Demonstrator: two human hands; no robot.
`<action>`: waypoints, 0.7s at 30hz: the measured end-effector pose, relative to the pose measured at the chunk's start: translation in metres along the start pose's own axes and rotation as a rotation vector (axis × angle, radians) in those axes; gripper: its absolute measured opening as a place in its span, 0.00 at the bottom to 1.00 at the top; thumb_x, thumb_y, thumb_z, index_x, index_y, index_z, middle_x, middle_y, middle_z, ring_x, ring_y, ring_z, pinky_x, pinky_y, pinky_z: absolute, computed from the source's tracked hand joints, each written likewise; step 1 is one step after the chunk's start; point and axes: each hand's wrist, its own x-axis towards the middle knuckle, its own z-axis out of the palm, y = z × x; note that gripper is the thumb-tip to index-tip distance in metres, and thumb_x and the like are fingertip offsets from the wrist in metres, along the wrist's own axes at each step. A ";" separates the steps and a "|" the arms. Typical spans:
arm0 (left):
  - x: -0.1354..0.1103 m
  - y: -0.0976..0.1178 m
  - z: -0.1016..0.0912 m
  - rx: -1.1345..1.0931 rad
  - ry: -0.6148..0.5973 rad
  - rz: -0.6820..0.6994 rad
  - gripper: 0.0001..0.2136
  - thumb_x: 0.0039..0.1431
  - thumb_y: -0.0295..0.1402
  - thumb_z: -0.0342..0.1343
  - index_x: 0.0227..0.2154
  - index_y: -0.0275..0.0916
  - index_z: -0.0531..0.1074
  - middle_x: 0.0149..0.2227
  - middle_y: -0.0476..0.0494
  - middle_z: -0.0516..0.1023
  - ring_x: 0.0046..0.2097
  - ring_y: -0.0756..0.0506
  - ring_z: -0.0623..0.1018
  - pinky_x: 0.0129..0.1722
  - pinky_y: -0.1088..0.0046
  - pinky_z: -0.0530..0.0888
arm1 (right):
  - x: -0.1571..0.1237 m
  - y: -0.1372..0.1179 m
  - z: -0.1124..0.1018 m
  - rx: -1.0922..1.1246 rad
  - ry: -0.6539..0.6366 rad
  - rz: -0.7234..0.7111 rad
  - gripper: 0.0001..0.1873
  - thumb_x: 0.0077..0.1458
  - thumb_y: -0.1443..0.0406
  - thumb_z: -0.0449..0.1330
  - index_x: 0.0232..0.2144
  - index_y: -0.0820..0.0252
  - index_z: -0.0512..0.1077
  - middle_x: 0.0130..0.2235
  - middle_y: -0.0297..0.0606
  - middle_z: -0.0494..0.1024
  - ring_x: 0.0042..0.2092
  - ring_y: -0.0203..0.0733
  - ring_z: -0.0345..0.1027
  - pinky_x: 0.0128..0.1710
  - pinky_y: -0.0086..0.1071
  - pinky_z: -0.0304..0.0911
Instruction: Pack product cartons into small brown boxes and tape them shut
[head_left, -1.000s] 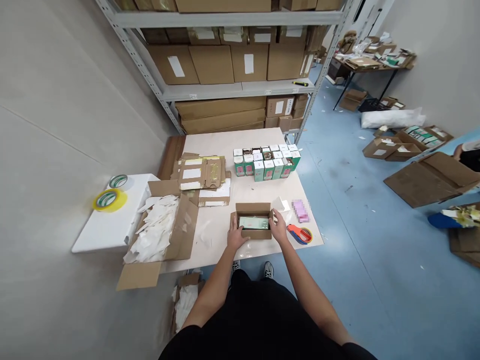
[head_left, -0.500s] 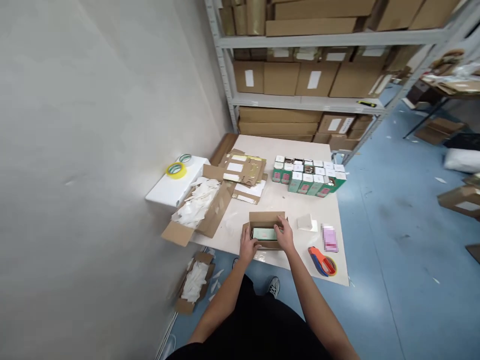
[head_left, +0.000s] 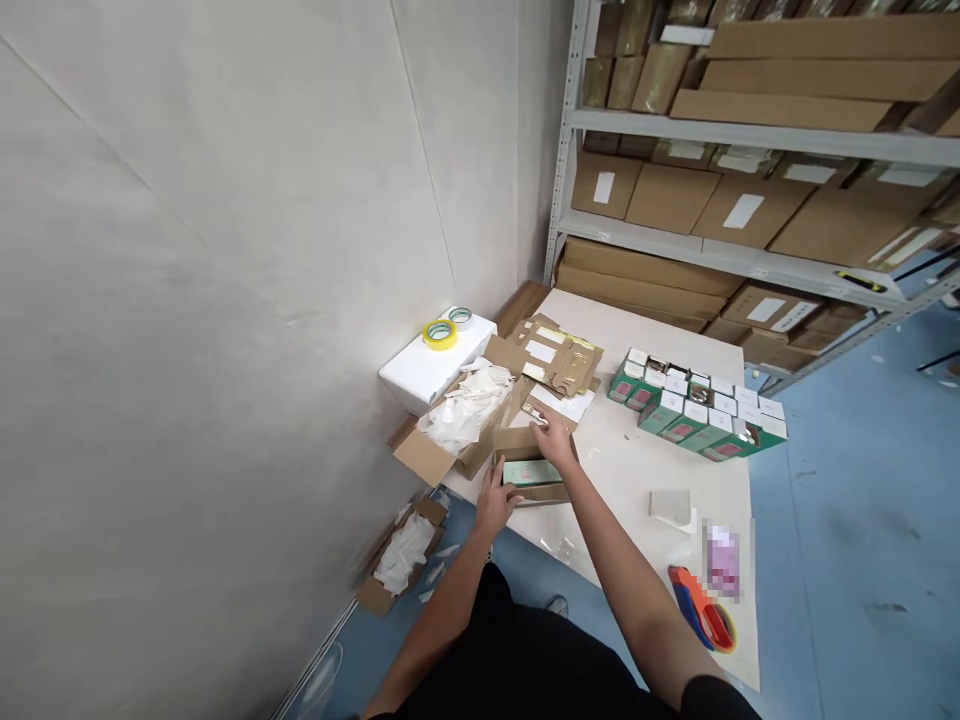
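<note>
A small brown cardboard box (head_left: 529, 474) sits at the near left edge of the pale table (head_left: 637, 480), with a pale green packet lying inside it. My left hand (head_left: 495, 497) grips the box's near left side, fingers curled on its edge. My right hand (head_left: 553, 437) reaches across the box's far side toward the open carton of white packing paper (head_left: 469, 410); its fingers are bent and I cannot make out whether they hold anything.
Flattened cardboard sheets (head_left: 559, 357) lie behind the box. Several green and white product boxes (head_left: 694, 410) stand in rows to the right. An orange tape dispenser (head_left: 703, 617) and a white pad (head_left: 670, 505) lie nearby. Yellow tape rolls (head_left: 440, 333) rest on a white stand. Shelving (head_left: 750, 200) holds cartons.
The view has swung left, toward the wall. My right hand has moved from the box's right side out over its far edge toward the paper carton. My left hand stays on the box.
</note>
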 end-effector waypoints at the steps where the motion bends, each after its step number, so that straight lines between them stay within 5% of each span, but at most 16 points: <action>1: 0.003 -0.004 -0.004 0.010 -0.008 -0.014 0.04 0.60 0.33 0.65 0.31 0.41 0.80 0.76 0.46 0.50 0.72 0.28 0.58 0.61 0.48 0.73 | 0.018 -0.002 0.008 -0.034 -0.019 -0.029 0.24 0.61 0.61 0.58 0.59 0.53 0.74 0.63 0.44 0.74 0.61 0.51 0.70 0.61 0.47 0.67; 5: 0.015 -0.018 -0.015 0.025 -0.042 -0.012 0.04 0.61 0.35 0.65 0.32 0.42 0.81 0.76 0.49 0.51 0.70 0.27 0.61 0.58 0.48 0.76 | 0.086 -0.008 0.040 -0.210 -0.105 -0.129 0.23 0.60 0.64 0.59 0.57 0.57 0.76 0.59 0.46 0.77 0.63 0.51 0.68 0.66 0.47 0.61; 10: 0.027 -0.028 -0.018 0.008 -0.086 0.000 0.04 0.62 0.35 0.64 0.32 0.42 0.81 0.75 0.49 0.53 0.71 0.27 0.59 0.59 0.49 0.76 | 0.148 -0.019 0.079 -0.512 -0.257 -0.045 0.23 0.61 0.65 0.60 0.58 0.59 0.75 0.59 0.46 0.78 0.62 0.50 0.67 0.63 0.42 0.61; 15: 0.035 -0.034 -0.024 -0.039 -0.119 -0.004 0.03 0.62 0.34 0.64 0.33 0.43 0.82 0.75 0.53 0.52 0.72 0.29 0.57 0.62 0.50 0.74 | 0.173 -0.029 0.110 -0.711 -0.404 0.064 0.25 0.61 0.62 0.63 0.60 0.58 0.75 0.60 0.44 0.78 0.62 0.53 0.65 0.61 0.39 0.61; 21: 0.036 -0.044 -0.027 -0.071 -0.206 0.013 0.03 0.61 0.33 0.64 0.34 0.42 0.82 0.75 0.53 0.52 0.74 0.29 0.54 0.63 0.49 0.73 | 0.177 -0.039 0.137 -0.813 -0.426 0.212 0.31 0.63 0.48 0.60 0.63 0.54 0.71 0.58 0.49 0.78 0.64 0.58 0.62 0.59 0.44 0.59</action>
